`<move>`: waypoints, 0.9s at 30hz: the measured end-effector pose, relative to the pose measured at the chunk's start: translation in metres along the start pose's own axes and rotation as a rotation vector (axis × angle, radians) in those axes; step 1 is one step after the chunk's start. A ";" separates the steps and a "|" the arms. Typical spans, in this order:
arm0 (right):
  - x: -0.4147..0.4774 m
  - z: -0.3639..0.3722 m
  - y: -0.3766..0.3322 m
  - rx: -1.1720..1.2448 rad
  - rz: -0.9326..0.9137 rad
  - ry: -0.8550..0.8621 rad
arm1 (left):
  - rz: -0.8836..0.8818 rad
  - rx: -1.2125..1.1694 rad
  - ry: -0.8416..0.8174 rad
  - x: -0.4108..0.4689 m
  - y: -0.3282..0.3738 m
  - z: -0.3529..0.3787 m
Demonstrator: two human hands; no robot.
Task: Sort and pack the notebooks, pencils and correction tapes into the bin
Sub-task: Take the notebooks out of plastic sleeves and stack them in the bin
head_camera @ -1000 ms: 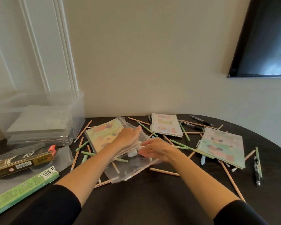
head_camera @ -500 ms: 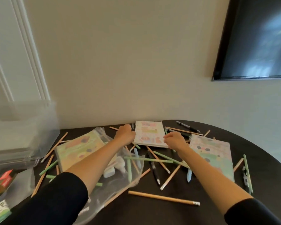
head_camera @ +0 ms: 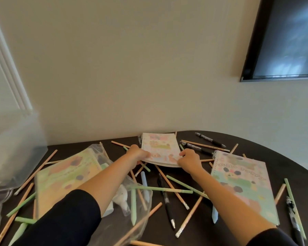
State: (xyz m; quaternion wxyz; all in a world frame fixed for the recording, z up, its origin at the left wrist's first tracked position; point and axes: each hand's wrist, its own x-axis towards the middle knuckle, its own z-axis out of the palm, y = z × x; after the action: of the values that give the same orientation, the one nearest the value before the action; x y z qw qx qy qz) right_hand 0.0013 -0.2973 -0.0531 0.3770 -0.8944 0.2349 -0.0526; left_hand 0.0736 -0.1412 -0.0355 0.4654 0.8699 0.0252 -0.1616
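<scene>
- I've got both hands on the small pink-and-white spiral notebook [head_camera: 159, 148] at the back of the dark round table [head_camera: 277, 157]. My left hand [head_camera: 138, 154] pinches its near-left corner and my right hand [head_camera: 188, 161] is curled around the near-right corner.
- Biggest worry: the notebook sits on loose stuff. A green pencil [head_camera: 145, 166] and a plain wooden pencil [head_camera: 171, 185] poke out from under its near edge, so dragging it instead of lifting would probably roll them around.
- It's only a corner pinch, so the cover could flop open or the pages sag on the way up.
- The clear plastic bin [head_camera: 16, 148] is way off to my left and blurry, so I can't tell how much room is in it. The trip there crosses the clear zip pouch [head_camera: 137, 210] holding the yellow-green notebook [head_camera: 64, 178] — carry it low and I'd likely snag the pouch.
- There's something whitish in the pouch that may be a correction tape, but it's too smeared to call.
- Edges: the wall is right behind the notebook, so there's no room to push it away from me — up and towards me is the way out.
- To my right, the big pastel spiral notebook [head_camera: 242, 183] and the black pens [head_camera: 164, 197] crowd the table. Its curved edge is close beyond them, and anything I knock that way could roll off.
</scene>
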 end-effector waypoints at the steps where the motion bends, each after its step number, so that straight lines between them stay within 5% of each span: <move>1: 0.002 0.001 0.002 0.078 0.030 0.012 | -0.006 -0.014 0.009 0.001 0.001 0.000; 8: -0.011 -0.013 -0.021 0.614 0.232 0.009 | 0.058 -0.536 0.030 -0.016 0.007 -0.016; 17: -0.060 -0.038 -0.044 1.332 0.169 -0.127 | 0.250 -0.499 -0.083 -0.078 -0.014 -0.073; 22: -0.097 -0.033 -0.058 1.551 0.139 -0.072 | 0.233 -0.641 0.034 -0.110 -0.030 -0.089; 27: -0.131 -0.023 -0.078 1.724 0.094 -0.040 | 0.257 -0.634 -0.243 -0.157 -0.048 -0.077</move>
State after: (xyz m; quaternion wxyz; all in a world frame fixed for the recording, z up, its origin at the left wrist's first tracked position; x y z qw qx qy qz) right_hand -0.0909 -0.2052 0.0283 0.9299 -0.2863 0.1430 -0.1812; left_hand -0.0642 -0.0344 0.0133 0.7282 0.6528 -0.0909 -0.1882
